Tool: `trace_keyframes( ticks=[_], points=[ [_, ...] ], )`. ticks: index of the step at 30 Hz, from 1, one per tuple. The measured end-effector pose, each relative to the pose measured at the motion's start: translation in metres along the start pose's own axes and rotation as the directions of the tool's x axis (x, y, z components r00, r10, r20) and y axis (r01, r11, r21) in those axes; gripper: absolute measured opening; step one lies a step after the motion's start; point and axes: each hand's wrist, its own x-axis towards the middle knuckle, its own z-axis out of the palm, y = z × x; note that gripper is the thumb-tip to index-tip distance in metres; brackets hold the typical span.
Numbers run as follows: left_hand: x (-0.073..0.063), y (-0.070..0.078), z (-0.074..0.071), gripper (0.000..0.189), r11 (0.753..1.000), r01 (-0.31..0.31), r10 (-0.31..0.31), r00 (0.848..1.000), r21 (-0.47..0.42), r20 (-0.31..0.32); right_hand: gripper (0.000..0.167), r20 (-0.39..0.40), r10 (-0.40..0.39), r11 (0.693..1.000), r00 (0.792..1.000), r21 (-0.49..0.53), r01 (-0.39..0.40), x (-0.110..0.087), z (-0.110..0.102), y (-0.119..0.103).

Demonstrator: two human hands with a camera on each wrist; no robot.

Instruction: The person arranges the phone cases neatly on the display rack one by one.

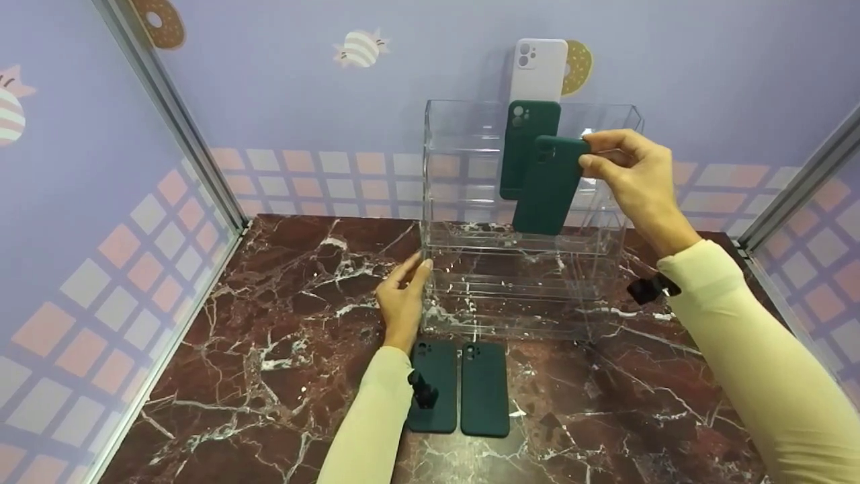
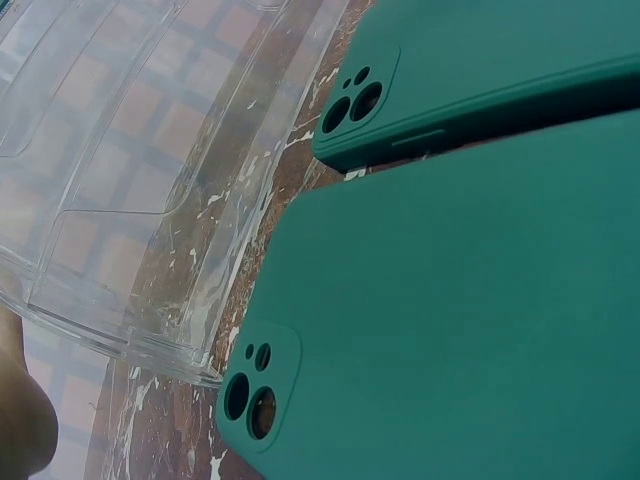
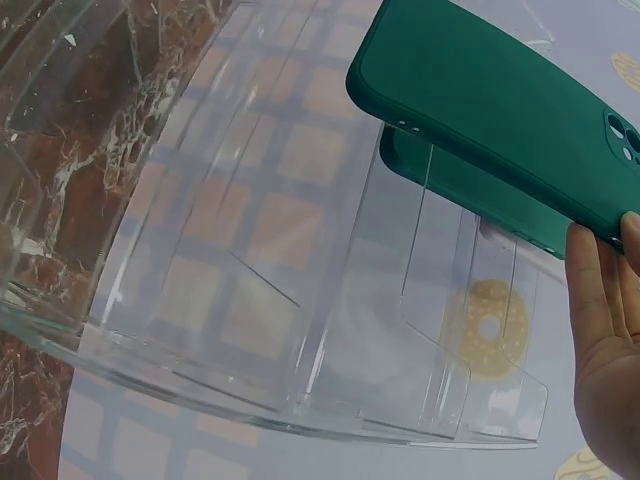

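My right hand (image 1: 638,171) pinches a dark green phone case (image 1: 552,188) by its upper right edge, tilted in front of a clear acrylic display rack (image 1: 470,252). Behind it in the rack stand another green phone case (image 1: 527,124) and, farther back, a white phone case (image 1: 541,77). The left hand (image 1: 401,292) touches the rack's left side with its fingers fairly straight. Two more green phone cases lie on the table before the rack: one (image 1: 437,420) partly behind my left wrist, the other (image 1: 485,390) beside it. In the left wrist view only a fingertip shows.
The table (image 1: 282,323) is dark red marble with white veins. A patterned lilac wall (image 1: 302,87) rises close behind the rack, with side walls at left and right. Black wrist cameras (image 1: 648,290) jut from both sleeves.
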Motion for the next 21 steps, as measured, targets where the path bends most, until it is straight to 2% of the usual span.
trace_keyframes(
  ticks=[14, 21],
  points=[
    [0.0, 0.0, -0.001, 0.029, 0.999, 0.008, -0.008, 1.0, -0.036, 0.0, 0.024, 0.023, 0.033, 0.999, 0.999, -0.025, -0.033, 0.013, 0.015, 0.012],
    [-0.001, 0.001, -0.002, 0.029, 0.999, 0.002, -0.002, 1.0, -0.048, 0.0, 0.024, 0.025, 0.056, 0.994, 0.998, -0.097, -0.053, 0.013, 0.017, 0.021]
  ],
)
